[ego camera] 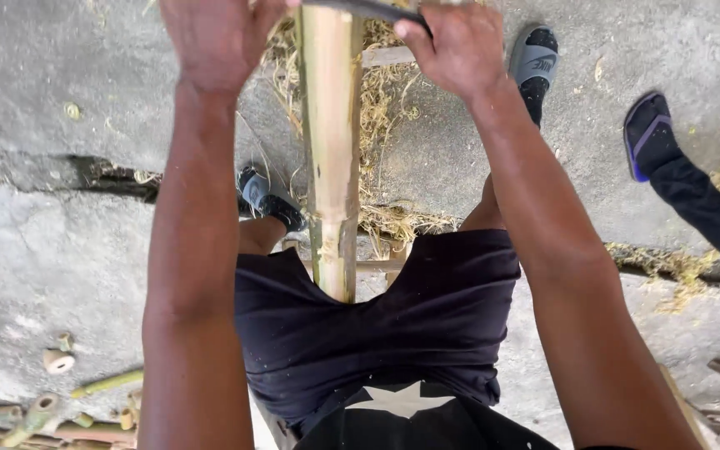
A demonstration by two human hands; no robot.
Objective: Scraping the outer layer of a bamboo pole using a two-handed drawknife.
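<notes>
Bamboo pole (330, 150): pale, partly stripped, long axis running straight away from the body, near end braced against the lap of dark shorts (377, 325), far end passing between both hands at the top of view.

Drawknife-type blade (368, 8): dark bar laid crosswise over the pole, only partly in frame.

Left hand (214, 37): raised just left of the pole, fingers curled shut, presumably on a blade handle; grip itself cut off by the frame edge.

Right hand (456, 50): just right of the pole, fingers clamped on the dark bar. Both hands about equally near the pole, one to each side.

Shavings (385, 108): dry, straw-coloured, heaped on the concrete floor (60, 250) under the pole.

Sandalled feet (535, 62): grey slides, either side of the pole.

Second person's foot (647, 133): blue sandal, dark trouser leg, well apart at right.

Bamboo offcuts (52, 408): short pieces, lower left.
</notes>
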